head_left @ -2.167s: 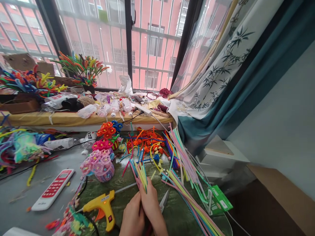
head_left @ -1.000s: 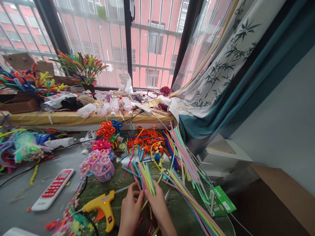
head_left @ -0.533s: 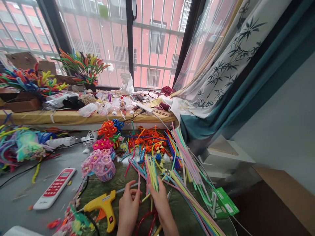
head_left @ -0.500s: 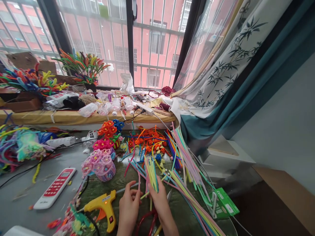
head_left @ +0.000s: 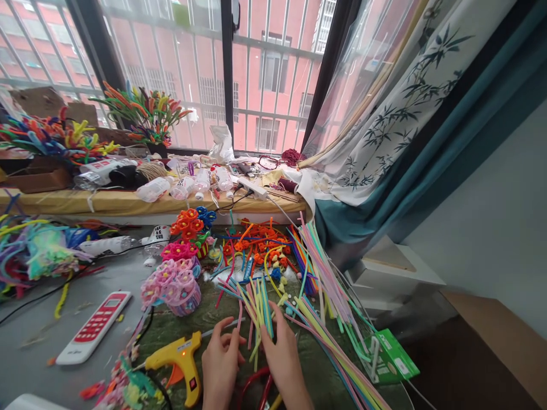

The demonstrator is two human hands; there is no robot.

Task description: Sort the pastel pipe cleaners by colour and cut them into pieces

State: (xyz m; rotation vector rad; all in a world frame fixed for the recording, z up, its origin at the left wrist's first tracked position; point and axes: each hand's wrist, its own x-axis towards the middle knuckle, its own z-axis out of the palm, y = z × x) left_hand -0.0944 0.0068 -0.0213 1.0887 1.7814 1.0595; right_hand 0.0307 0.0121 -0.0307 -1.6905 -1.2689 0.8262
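My left hand (head_left: 221, 360) is closed, with a pink pipe cleaner (head_left: 240, 316) standing up from its thumb and fingers. Just right of it, my right hand (head_left: 282, 356) grips a fanned bunch of short pastel pipe cleaners (head_left: 258, 304), yellow, green, blue and pink, their tops pointing away from me. Below and between the wrists lie red-handled scissors (head_left: 250, 382), partly covered by the right arm. A yellow hot glue gun (head_left: 182, 360) with a lit orange light rests left of my left hand.
Long pastel pipe cleaners (head_left: 331, 336) lie to the right, near a green box (head_left: 392, 356). Pots of pipe-cleaner flowers (head_left: 182, 287) stand left of centre. Orange pieces (head_left: 256, 242) are heaped behind. A white remote (head_left: 94, 327) lies left; bottles (head_left: 154, 189) line the window ledge.
The bunch in my right hand has spread out and leans a little more to the left. My hands have moved slightly apart, and the left one still has the pink pipe cleaner.
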